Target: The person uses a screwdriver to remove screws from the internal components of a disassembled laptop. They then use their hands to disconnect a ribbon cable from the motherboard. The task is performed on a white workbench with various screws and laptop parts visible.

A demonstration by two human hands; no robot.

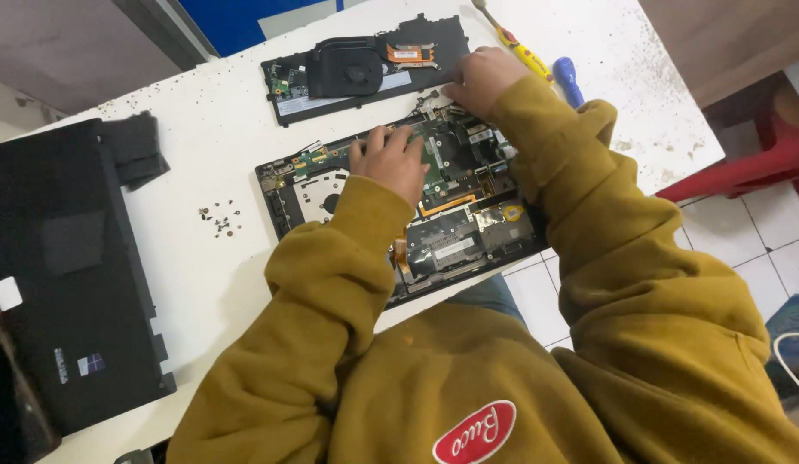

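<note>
Right now my left hand (389, 161) rests flat and empty on the opened laptop (416, 206) — long axis across the bench (219, 129). My right hand (481, 79) pinches at its far edge; what it grips, I cannot tell.

The person wears a loose mustard-yellow hooded sweatshirt (502, 378) of thick, soft cloth that bunches into deep folds along both arms. Its long sleeves end in ribbed cuffs, one gathered just behind the left hand (389, 163) and the other just behind the right hand (483, 79), and both hands are bare, with no gloves, rings or watch in view. Low on the chest, well back from the hands, sits a red oval patch (474, 432) with a white edge and white script lettering.
</note>
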